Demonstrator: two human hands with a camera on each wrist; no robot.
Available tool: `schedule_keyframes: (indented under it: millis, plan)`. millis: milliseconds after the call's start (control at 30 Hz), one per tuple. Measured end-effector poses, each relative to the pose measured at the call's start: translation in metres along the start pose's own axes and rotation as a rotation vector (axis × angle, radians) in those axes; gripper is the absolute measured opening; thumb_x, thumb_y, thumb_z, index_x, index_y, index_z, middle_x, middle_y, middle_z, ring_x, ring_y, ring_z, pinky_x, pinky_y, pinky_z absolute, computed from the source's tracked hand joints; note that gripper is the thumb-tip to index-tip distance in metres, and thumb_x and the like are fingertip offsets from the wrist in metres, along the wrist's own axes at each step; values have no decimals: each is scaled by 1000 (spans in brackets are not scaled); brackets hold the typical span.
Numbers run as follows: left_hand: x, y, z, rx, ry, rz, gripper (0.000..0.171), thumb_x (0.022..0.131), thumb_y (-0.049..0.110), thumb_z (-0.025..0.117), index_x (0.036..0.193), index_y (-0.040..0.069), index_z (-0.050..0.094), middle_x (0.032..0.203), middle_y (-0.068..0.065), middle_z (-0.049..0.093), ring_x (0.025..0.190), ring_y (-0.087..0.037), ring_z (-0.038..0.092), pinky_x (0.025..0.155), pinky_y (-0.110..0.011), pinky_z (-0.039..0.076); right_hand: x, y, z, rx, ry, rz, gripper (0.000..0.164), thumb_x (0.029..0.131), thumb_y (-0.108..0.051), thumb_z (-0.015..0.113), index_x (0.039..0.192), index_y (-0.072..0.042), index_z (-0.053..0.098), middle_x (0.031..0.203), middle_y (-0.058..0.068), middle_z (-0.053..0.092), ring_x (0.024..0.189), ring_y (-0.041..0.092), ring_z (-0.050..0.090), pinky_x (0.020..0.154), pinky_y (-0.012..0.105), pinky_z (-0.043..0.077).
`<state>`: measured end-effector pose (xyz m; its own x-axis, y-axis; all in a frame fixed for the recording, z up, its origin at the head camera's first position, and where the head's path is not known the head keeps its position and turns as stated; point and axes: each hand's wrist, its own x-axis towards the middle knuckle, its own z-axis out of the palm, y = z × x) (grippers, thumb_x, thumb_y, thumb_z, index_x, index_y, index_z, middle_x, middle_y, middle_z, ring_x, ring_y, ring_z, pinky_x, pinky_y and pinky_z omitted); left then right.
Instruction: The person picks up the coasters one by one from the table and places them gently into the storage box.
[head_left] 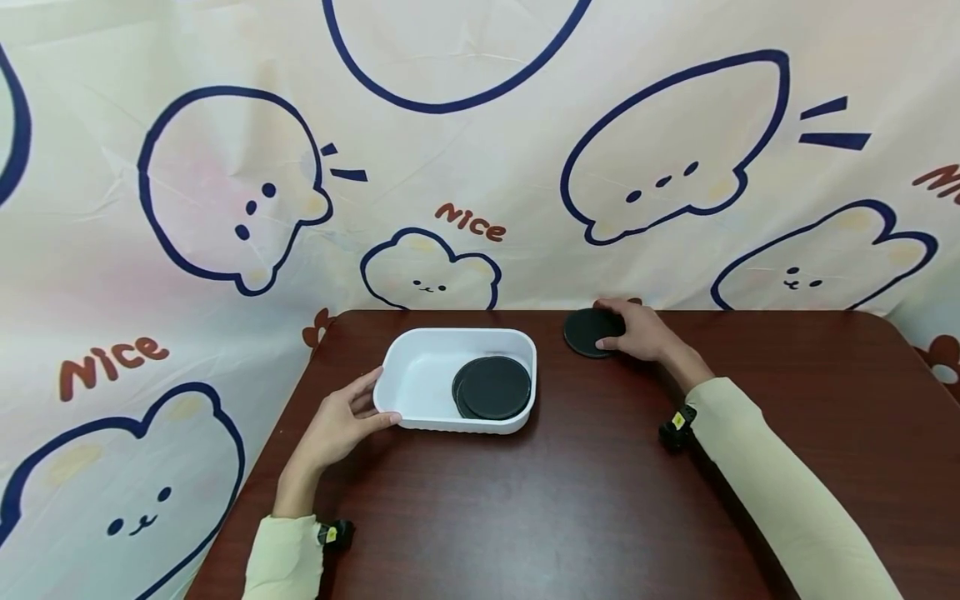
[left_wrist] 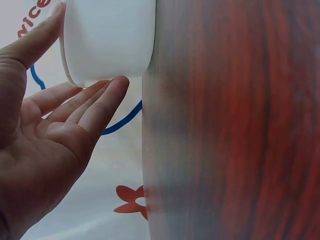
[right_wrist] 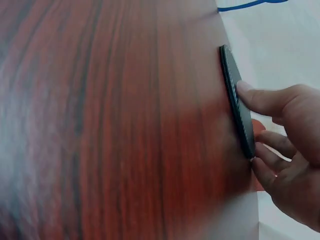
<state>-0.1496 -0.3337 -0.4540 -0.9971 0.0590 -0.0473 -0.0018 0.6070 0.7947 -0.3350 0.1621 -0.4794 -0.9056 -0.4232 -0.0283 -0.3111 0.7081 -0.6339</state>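
A white rectangular container (head_left: 420, 346) with rounded corners sits on the table. My left hand (head_left: 337, 425) holds it by its left end, thumb at the front corner and fingers against the outer wall; the left wrist view shows these fingertips at the end wall (left_wrist: 110, 45). Inside, toward the right, overlapping round black coasters (head_left: 495, 387) lie flat. To the right of the container, my right hand (head_left: 637, 331) grips another round black coaster (head_left: 583, 333). In the right wrist view the thumb presses on its top face and the fingertips meet its edge (right_wrist: 235, 105).
The dark reddish-brown wooden table (head_left: 570, 508) ends at its back edge just behind the right-hand coaster. A pale cloth (head_left: 420, 175) printed with blue cartoon outlines hangs behind and to the left. Small black devices (head_left: 677, 427) are strapped at both wrists.
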Motion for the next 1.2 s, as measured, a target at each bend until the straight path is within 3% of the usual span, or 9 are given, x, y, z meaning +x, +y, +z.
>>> schedule_keyframes:
  millis: [333, 533, 833, 1000, 1200]
  plan:
    - [1, -2, -1, -4, -6, 7, 95, 90, 26, 90, 167, 6, 38, 164, -25, 48, 137, -43, 65, 99, -40, 61, -7, -6, -3, 95, 28, 64, 84, 85, -3, 89, 159, -4, 50, 164, 24, 48, 147, 51, 50, 121, 63, 44]
    - [0, 0, -1, -1, -8, -6, 95, 90, 27, 89, 167, 6, 38, 164, -25, 48, 137, -43, 64, 100, -41, 61, -16, -3, -6, 119, 78, 151, 83, 89, -11, 89, 161, -7, 48, 157, 27, 54, 143, 47, 52, 120, 63, 45]
    - [-1, 0, -1, -2, -2, -5, 94, 91, 27, 89, 166, 6, 38, 164, -26, 48, 138, -44, 63, 101, -43, 60, -32, -2, -3, 113, 176, 156, 73, 89, -19, 90, 154, -7, 58, 134, 27, 67, 120, 40, 63, 102, 53, 54]
    - [-1, 0, -1, -7, -3, -2, 93, 91, 25, 89, 166, 6, 38, 164, -27, 47, 138, -44, 63, 100, -43, 60, -42, -2, -3, 142, 229, 163, 63, 94, -18, 85, 151, -7, 60, 136, 28, 69, 120, 43, 68, 99, 52, 57]
    - [-1, 0, -1, -12, -8, 5, 93, 91, 26, 89, 167, 6, 37, 164, -27, 48, 138, -43, 63, 100, -41, 61, -55, 0, -1, 205, 252, 168, 62, 99, -16, 79, 155, -4, 55, 146, 30, 63, 129, 47, 66, 105, 57, 57]
